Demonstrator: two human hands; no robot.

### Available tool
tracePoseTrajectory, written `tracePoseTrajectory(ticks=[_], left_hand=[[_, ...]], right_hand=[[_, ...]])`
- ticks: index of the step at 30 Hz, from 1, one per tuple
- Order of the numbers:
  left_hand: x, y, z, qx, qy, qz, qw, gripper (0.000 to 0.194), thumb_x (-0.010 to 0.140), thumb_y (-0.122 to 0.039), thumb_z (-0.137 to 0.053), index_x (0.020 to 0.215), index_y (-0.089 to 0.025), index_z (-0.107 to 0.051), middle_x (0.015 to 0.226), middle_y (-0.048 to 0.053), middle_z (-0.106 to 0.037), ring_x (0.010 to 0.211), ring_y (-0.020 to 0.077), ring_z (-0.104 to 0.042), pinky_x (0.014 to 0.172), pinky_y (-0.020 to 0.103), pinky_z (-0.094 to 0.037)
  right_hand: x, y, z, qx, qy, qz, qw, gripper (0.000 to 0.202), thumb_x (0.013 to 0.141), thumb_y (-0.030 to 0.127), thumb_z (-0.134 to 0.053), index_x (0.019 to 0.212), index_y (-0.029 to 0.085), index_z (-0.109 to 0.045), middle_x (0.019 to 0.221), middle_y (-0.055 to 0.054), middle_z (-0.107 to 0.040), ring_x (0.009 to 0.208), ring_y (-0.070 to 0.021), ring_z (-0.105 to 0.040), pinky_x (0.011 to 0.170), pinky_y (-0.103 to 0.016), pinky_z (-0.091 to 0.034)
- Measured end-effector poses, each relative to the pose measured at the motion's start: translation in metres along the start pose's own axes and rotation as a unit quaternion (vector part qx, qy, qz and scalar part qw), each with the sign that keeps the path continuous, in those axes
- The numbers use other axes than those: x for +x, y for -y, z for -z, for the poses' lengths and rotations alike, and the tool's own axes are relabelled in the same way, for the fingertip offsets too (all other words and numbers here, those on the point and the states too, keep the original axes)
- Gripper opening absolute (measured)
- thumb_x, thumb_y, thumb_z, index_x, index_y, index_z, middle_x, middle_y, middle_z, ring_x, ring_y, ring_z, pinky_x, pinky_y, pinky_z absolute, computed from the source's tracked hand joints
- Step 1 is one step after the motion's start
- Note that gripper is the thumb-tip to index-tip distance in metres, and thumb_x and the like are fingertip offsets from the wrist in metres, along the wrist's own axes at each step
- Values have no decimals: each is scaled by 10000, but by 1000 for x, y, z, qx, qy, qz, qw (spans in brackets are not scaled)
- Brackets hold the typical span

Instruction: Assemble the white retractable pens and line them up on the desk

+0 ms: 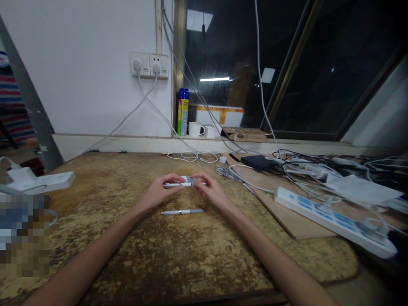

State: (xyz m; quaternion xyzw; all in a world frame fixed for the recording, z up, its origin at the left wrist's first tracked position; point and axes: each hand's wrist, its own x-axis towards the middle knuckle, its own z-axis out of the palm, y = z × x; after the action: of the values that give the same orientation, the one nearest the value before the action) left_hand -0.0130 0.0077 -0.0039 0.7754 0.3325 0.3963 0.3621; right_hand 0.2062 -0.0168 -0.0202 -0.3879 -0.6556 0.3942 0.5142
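My left hand (161,186) and my right hand (207,185) meet over the middle of the worn table. Between them lies a white and grey pen (186,184), level from side to side. The fingers of my left hand close round its left part, and those of my right hand pinch its right end. Just behind it shows another whitish pen-like piece (187,178), partly hidden by the fingers. Closer to me, a silver pen with a grey grip (181,211) rests on the tabletop, touched by neither hand.
At right, a long white power strip (334,216) and tangled cables lie on a brown board (287,212). Another power strip (51,182) sits at left. A crumpled clear bag (228,172) is beyond my right hand. A spray can (182,112) and white mug (195,128) stand on the windowsill.
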Motion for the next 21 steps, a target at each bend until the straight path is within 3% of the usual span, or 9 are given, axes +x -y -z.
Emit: tracePoseTrajectory(ticks=[2,6,11,16,21], left_hand=[[0,-1,0,-4,-1,2,1000,294,807,-388,-725,1024,-190,-735,1101,86,-737,1027,236,-677,941,381,-527],[0,-4,0,3,8,16,1000,290,805,-364,-726,1036,-189,-735,1068,85,-745,1000,237,-687,903,367,-537],[-1,-5,0,0,0,20,1000,316,802,-409,-723,1025,-185,-737,1108,93,-742,1027,250,-684,899,361,-536],[-1,-5,-1,-6,-1,22,1000,318,790,-395,-739,1038,-196,-734,1078,80,-748,1013,242,-688,898,356,-534],[1,-3,1,7,-19,22,1000,344,781,-455,-738,997,-187,-739,1071,92,-749,1004,251,-685,934,384,-524]], right_hand=[[0,0,1,2,10,10,1000,292,844,413,-620,1054,210,-639,654,39,-567,584,-130,-504,561,-237,-382],[0,-1,1,7,37,-22,999,366,932,493,-484,1054,187,-643,525,62,-495,468,-121,-419,490,-238,-307],[1,-1,4,-8,21,14,1000,309,878,446,-590,1052,199,-652,658,34,-580,597,-131,-501,575,-237,-364],[1,-1,4,-8,44,-12,999,401,950,529,-462,1039,188,-654,534,52,-500,492,-126,-409,512,-241,-298],[0,2,4,-45,2,31,999,328,890,495,-595,1035,214,-683,718,10,-586,656,-154,-505,609,-253,-372]])
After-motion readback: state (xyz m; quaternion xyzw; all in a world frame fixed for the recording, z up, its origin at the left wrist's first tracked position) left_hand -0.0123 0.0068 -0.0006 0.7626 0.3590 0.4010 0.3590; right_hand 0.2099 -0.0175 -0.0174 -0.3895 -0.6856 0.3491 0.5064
